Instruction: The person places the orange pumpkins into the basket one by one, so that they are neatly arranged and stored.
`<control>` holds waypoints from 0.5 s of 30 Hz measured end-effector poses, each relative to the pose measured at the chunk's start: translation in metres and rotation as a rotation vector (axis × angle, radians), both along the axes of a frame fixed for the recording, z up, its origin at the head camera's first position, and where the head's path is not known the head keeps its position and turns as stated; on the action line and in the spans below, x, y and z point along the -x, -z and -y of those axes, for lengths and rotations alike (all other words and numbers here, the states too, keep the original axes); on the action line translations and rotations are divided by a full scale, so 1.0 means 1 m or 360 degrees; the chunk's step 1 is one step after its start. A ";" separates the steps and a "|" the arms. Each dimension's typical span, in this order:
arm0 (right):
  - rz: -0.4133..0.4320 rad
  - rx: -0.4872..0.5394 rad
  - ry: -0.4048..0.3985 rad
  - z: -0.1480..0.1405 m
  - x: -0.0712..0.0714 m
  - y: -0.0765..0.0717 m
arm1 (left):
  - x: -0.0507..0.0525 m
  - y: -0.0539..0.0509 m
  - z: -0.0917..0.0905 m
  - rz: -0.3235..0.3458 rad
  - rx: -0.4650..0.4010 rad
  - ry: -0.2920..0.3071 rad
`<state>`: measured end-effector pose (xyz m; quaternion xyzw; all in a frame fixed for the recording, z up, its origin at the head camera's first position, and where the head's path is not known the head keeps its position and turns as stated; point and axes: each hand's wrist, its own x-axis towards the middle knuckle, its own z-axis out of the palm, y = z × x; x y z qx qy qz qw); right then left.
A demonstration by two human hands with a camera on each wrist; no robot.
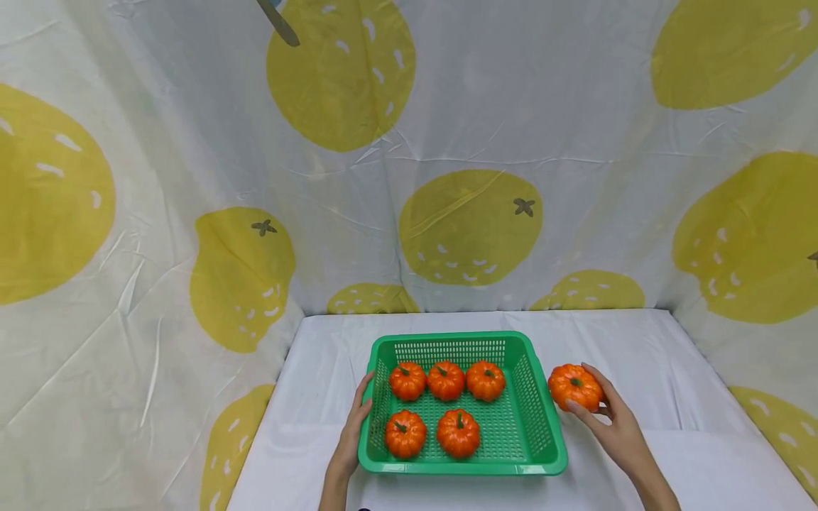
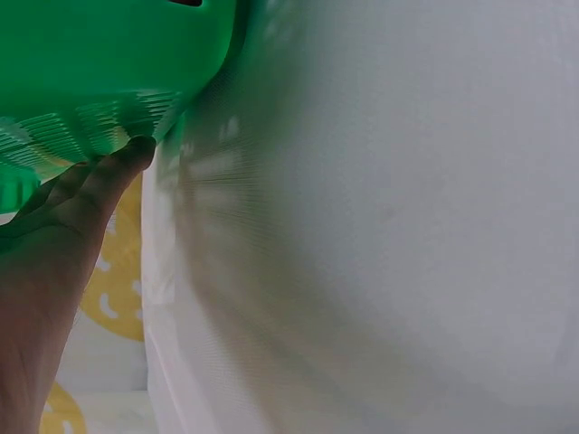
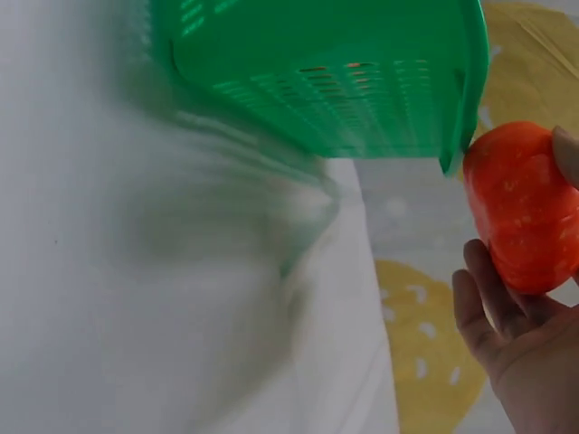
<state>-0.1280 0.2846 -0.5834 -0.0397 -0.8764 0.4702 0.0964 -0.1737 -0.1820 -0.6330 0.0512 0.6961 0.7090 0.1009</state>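
A small orange pumpkin (image 1: 574,387) with a green stem is in my right hand (image 1: 615,426), pinched between thumb and fingers just right of the green basket (image 1: 466,469). In the right wrist view, the pumpkin (image 3: 520,208) is held above the table, close to the basket's rim. My left hand (image 1: 348,436) rests against the basket's left side; its fingers lie nearly straight along the outer wall in the left wrist view. Inside the basket, three pumpkins (image 1: 446,381) form a back row. Two more pumpkins (image 1: 458,433) sit in front, at the left and middle.
The basket stands on a table covered with a white cloth (image 1: 690,454). Behind and at both sides hangs a pale curtain (image 1: 345,241) printed with large yellow fruit. Bare basket floor shows at the front right (image 1: 505,433).
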 end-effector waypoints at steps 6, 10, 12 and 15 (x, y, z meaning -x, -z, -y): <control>-0.0043 0.0009 -0.0034 0.011 0.003 -0.009 | 0.000 0.000 -0.001 0.0008 0.0007 -0.0001; -0.0037 -0.0001 -0.0062 0.018 0.004 -0.014 | 0.000 0.000 -0.001 0.0009 0.0006 0.0002; -0.0021 -0.0039 -0.0076 0.022 0.005 -0.015 | 0.000 0.000 -0.001 0.0011 0.0009 -0.0002; 0.0017 -0.0096 -0.0112 0.029 0.006 -0.018 | 0.000 -0.001 -0.001 0.0005 0.0005 -0.0003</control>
